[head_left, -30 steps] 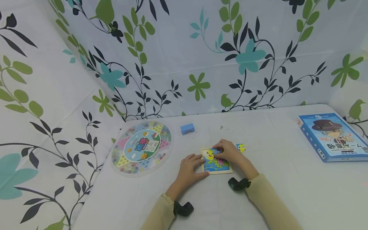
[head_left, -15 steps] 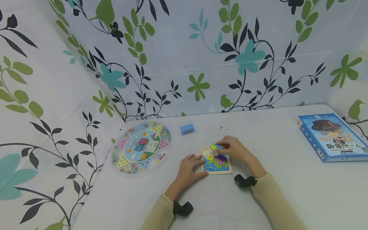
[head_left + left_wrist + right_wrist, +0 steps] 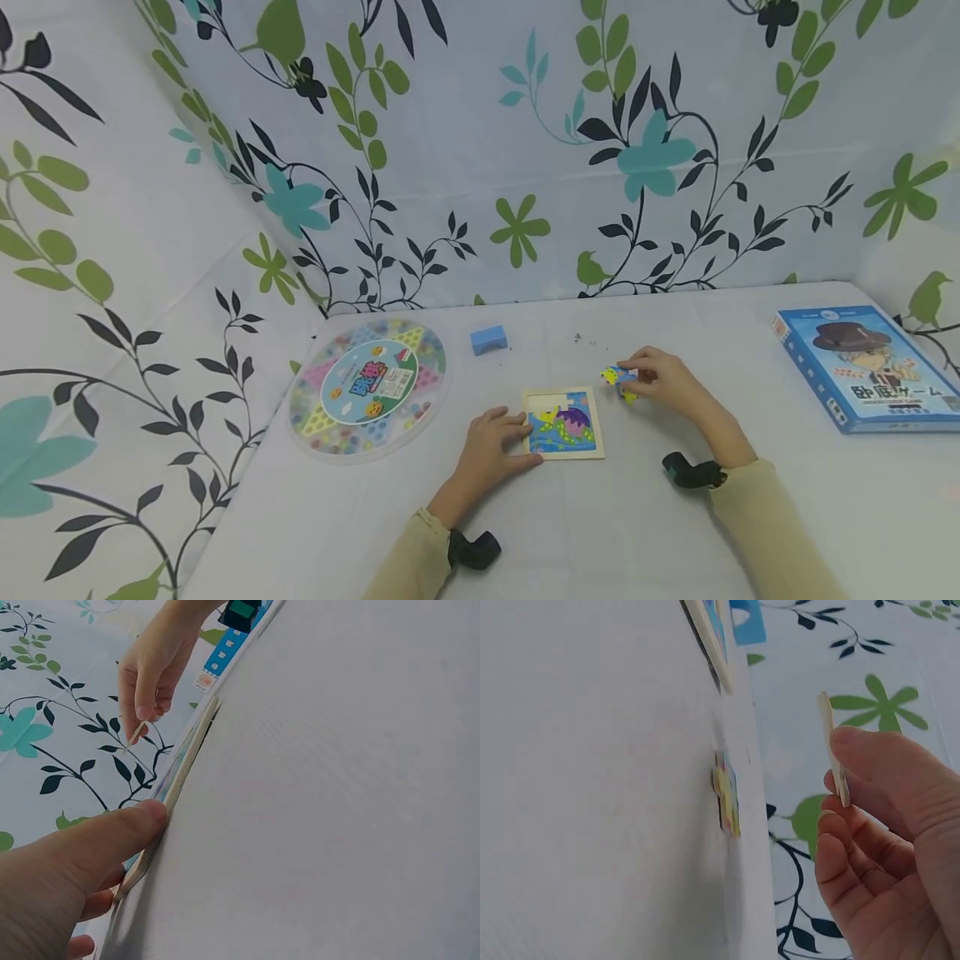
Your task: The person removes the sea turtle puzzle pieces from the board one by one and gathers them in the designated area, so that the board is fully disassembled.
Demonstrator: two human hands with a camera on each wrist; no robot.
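- Puzzle piece (image 3: 618, 375): pinched between thumb and fingers of the right hand (image 3: 671, 385), raised above the table to the right of the puzzle board (image 3: 566, 456). One second earlier, the same hand was at the board's far side; half a second earlier, it held the piece just above that edge.
- Far part of the board: a pale gap showed at the far left, opened since the first frame.
- Left hand (image 3: 487, 450): unmoved, spread fairly wide, its thumb against the board's near edge and its fingers at the left edge.
- Second piece (image 3: 726, 799): lay on the table to the board's right, partly covered in the head view by the held piece.
- Blue block (image 3: 489, 340): unchanged, beyond the board and to its left.
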